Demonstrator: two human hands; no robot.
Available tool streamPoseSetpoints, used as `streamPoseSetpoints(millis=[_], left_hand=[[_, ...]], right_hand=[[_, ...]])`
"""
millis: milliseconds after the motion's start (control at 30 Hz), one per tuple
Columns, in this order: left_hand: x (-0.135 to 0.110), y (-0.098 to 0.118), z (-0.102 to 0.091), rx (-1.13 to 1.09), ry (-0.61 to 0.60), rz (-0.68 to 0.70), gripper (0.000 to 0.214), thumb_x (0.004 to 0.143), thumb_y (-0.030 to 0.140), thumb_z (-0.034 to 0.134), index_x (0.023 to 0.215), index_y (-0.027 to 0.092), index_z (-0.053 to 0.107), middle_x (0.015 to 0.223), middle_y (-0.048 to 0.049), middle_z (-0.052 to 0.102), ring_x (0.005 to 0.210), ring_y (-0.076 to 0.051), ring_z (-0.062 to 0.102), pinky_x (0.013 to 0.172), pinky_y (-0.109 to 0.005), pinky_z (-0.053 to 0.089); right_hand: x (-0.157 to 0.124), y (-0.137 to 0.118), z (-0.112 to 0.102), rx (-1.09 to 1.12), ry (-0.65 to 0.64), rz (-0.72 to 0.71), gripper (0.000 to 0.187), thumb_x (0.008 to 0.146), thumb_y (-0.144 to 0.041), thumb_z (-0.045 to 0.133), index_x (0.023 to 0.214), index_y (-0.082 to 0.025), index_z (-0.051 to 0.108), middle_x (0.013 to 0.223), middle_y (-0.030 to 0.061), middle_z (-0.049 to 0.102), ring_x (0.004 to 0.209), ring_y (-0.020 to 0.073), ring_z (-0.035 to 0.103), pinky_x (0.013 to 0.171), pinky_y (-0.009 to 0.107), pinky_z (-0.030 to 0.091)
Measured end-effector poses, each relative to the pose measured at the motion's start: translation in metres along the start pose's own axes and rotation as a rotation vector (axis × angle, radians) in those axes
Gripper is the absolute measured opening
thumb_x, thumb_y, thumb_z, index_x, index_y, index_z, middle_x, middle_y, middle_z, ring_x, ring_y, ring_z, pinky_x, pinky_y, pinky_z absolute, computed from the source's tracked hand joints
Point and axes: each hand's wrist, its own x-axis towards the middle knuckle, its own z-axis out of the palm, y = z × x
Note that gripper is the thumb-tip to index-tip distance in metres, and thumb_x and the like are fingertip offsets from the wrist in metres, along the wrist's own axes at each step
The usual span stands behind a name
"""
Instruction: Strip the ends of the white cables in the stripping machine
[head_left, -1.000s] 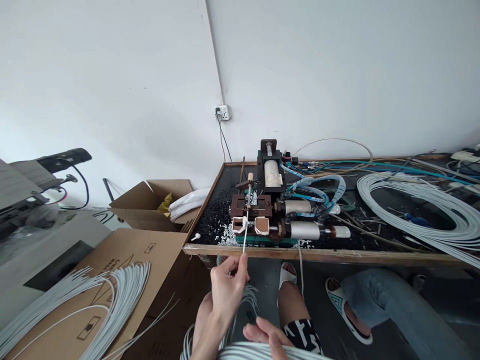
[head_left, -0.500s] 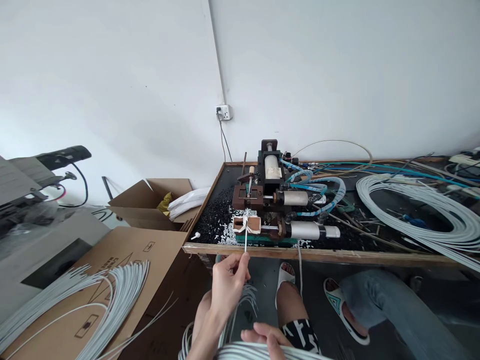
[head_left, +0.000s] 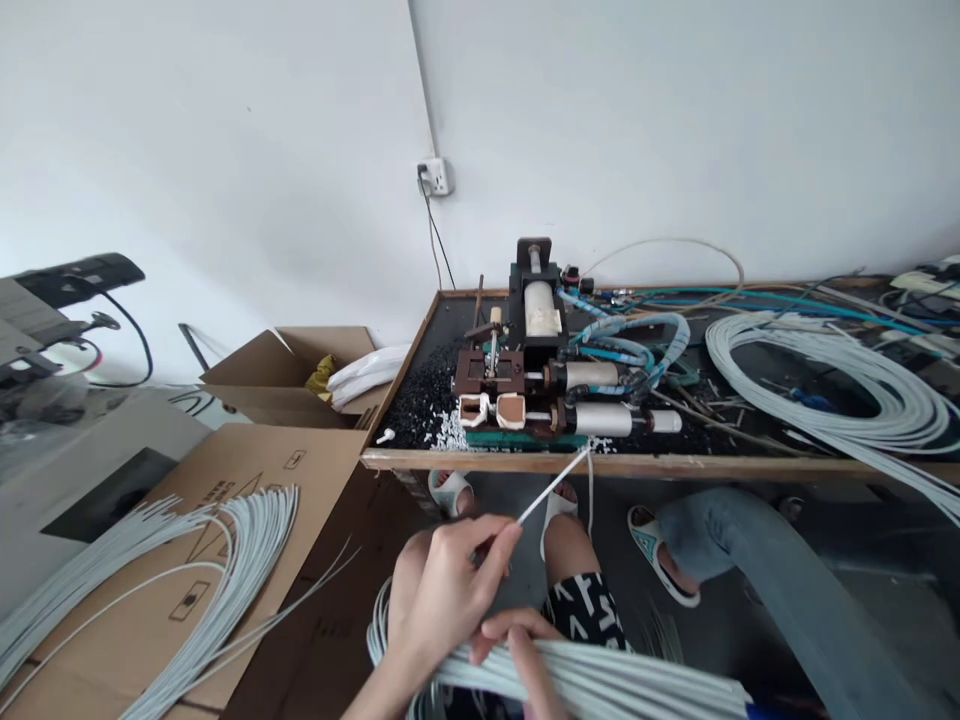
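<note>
My left hand [head_left: 459, 578] is closed, pinching one thin white cable [head_left: 553, 488] between thumb and fingertips. The cable's free end points up and to the right, just before the table edge. Below it, my right hand [head_left: 529, 645] wraps round a thick bundle of white cables [head_left: 622, 672] lying across my lap. Beyond my hands, on the table, stands a pneumatic wire-stripping machine [head_left: 541, 310]. Its front pair of jaws [head_left: 493, 411] is apart, with nothing between them. White offcuts [head_left: 450, 430] lie around the machine's base.
A wooden-edged table [head_left: 712, 463] holds a large white cable coil [head_left: 731, 360] and air hoses [head_left: 671, 340]. To the left, cut cables [head_left: 251, 540] rest on a cardboard box [head_left: 300, 500], with an open carton [head_left: 255, 395] behind. Another person's leg [head_left: 750, 560] is at the right.
My left hand has drawn the cable out of the machine's front jaws and swung its tip right. Those jaws have moved apart. My right hand now wraps round the bundle, which shows more.
</note>
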Motion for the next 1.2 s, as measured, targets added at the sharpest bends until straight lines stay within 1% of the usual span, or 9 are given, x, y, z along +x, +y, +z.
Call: streamPoseSetpoints(millis=[100,233,367,600,767,867,1000,1100,1200], left_hand=[[0.016,-0.01,0.003,0.308,-0.21,-0.061,0.041,0.103,0.033,0.047,0.072,0.021,0.071,0.064,-0.0027,0.07,0.058,-0.017,0.067,0.058,-0.023,0.043],[0.033,-0.034,0.008,0.594,-0.443,-0.168,0.029,0.104,0.023,0.042,0.105,0.023,0.071,0.089,-0.0096,0.078,0.085,-0.027,0.077,0.07,-0.029,0.048],[0.038,-0.044,0.007,0.645,-0.469,-0.159,0.034,0.105,0.02,0.036,0.111,0.021,0.07,0.103,-0.0151,0.077,0.103,-0.031,0.074,0.084,-0.035,0.05],[0.039,-0.06,0.025,0.705,-0.532,-0.275,0.03,0.095,0.01,0.045,0.096,0.011,0.075,0.097,-0.0217,0.076,0.099,-0.037,0.075,0.084,-0.043,0.053],[0.036,-0.07,0.021,0.631,-0.431,-0.296,0.033,0.098,0.015,0.045,0.119,0.014,0.071,0.112,-0.0202,0.076,0.108,-0.034,0.073,0.09,-0.041,0.053],[0.027,-0.057,0.001,0.343,-0.378,-0.191,0.034,0.103,0.027,0.045,0.126,0.024,0.07,0.121,-0.0102,0.076,0.111,-0.025,0.072,0.093,-0.032,0.054],[0.008,-0.013,-0.024,-0.306,-0.443,-0.018,0.029,0.101,0.034,0.054,0.111,0.024,0.079,0.102,-0.0076,0.08,0.096,-0.023,0.075,0.087,-0.032,0.058],[-0.003,0.02,-0.036,-0.419,-0.543,0.108,0.025,0.098,0.028,0.06,0.111,0.025,0.081,0.102,-0.0093,0.079,0.088,-0.023,0.075,0.078,-0.031,0.06],[-0.008,0.036,-0.043,-0.391,-0.576,0.199,0.019,0.095,0.025,0.066,0.101,0.027,0.083,0.099,-0.0082,0.078,0.087,-0.023,0.072,0.078,-0.032,0.059]], right_hand=[[-0.006,-0.004,-0.001,-0.047,0.009,-0.001,0.035,0.091,-0.054,0.066,0.083,-0.022,0.075,0.074,0.0019,0.077,0.088,0.021,0.076,0.087,0.03,0.058],[-0.011,-0.005,-0.005,-0.052,-0.002,0.002,0.033,0.095,-0.05,0.061,0.087,-0.021,0.074,0.077,0.0021,0.076,0.094,0.0226,0.075,0.092,0.033,0.057],[-0.012,-0.009,-0.007,-0.055,0.01,0.024,0.034,0.094,-0.051,0.063,0.088,-0.02,0.073,0.078,0.0039,0.076,0.095,0.0249,0.075,0.094,0.036,0.056],[-0.009,-0.013,-0.005,-0.071,-0.017,0.019,0.035,0.095,-0.054,0.061,0.088,-0.022,0.073,0.079,0.0014,0.077,0.096,0.0224,0.075,0.094,0.033,0.056],[-0.011,-0.01,-0.008,-0.051,0.001,0.04,0.033,0.094,-0.054,0.062,0.089,-0.023,0.074,0.081,0.0006,0.077,0.098,0.0208,0.075,0.095,0.03,0.056],[-0.007,-0.009,-0.011,-0.038,-0.025,0.015,0.031,0.097,-0.049,0.06,0.09,-0.022,0.073,0.08,0.0021,0.078,0.095,0.0231,0.075,0.094,0.036,0.056],[0.006,-0.022,-0.01,-0.161,-0.16,0.038,0.037,0.096,-0.049,0.058,0.076,-0.021,0.072,0.068,0.0021,0.074,0.085,0.0247,0.074,0.091,0.039,0.056],[0.01,-0.037,-0.006,-0.513,-0.363,0.076,0.048,0.1,-0.04,0.049,0.059,-0.022,0.066,0.068,0.0007,0.07,0.078,0.0187,0.069,0.089,0.032,0.053],[0.004,-0.041,0.001,-0.757,-0.457,0.039,0.039,0.1,-0.031,0.053,0.066,-0.024,0.07,0.077,-0.0023,0.073,0.081,0.0144,0.066,0.085,0.022,0.048]])
